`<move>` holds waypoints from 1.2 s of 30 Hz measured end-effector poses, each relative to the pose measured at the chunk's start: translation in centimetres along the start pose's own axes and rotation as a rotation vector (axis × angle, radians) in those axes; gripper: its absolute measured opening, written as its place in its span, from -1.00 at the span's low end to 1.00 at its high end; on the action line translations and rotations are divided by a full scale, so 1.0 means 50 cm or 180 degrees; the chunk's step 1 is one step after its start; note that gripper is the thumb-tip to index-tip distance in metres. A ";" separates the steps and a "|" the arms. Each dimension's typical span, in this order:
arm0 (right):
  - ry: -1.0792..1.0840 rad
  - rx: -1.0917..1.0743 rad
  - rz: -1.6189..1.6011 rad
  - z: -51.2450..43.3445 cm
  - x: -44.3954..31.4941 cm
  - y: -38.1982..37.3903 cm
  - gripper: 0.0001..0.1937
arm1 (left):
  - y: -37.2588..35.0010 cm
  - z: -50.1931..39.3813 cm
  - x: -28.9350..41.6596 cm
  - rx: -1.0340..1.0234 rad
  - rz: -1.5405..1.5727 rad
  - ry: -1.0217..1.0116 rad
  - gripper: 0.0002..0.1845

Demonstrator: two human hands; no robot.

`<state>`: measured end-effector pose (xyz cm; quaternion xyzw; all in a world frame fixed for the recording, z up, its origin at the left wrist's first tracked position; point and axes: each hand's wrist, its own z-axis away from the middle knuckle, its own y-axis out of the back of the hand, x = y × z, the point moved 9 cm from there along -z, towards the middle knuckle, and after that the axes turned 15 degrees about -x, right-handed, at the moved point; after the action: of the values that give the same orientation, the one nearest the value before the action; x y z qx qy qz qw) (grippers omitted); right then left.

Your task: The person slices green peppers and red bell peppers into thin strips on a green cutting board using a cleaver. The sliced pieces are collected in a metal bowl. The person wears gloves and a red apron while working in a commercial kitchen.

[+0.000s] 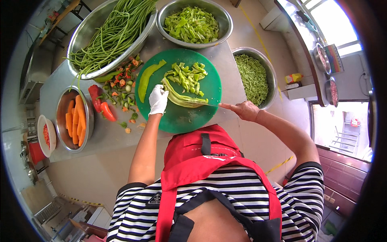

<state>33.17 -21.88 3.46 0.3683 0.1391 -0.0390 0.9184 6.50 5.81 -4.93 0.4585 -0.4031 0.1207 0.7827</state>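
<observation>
My left hand, in a white glove, grips the left end of long green pepper strips on a round green cutting board. My bare right hand holds a knife at the board's right edge, its forefinger stretched along it. The thin blade lies over the strips and points left; its handle is hidden in the hand. Cut green pepper pieces lie in a pile behind the strips. A whole long green pepper rests at the board's left side.
Long beans fill a large steel basin at the back left. Steel bowls hold sliced green vegetable, chopped green pieces and peeled carrots. Red peppers and pepper trimmings lie on the steel table left of the board.
</observation>
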 end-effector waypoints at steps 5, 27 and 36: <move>0.0084 0.0225 -0.0072 -0.067 -0.074 0.026 -0.09 | 0.017 -0.007 0.001 0.0047 -0.0079 -0.0228 -0.67; 0.0015 0.0507 -0.2345 -0.086 -0.120 0.095 -0.30 | 0.203 -0.025 -0.059 0.0398 -0.0773 0.0351 -0.46; -0.0261 0.0219 -0.2901 -0.083 -0.123 0.107 -0.30 | 0.017 0.135 -0.091 -0.0242 0.3389 0.0879 -0.59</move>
<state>27.29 -15.31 5.90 0.2979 0.2491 -0.4581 0.7996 -0.40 1.61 -6.05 0.1425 -0.4770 0.5444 0.6751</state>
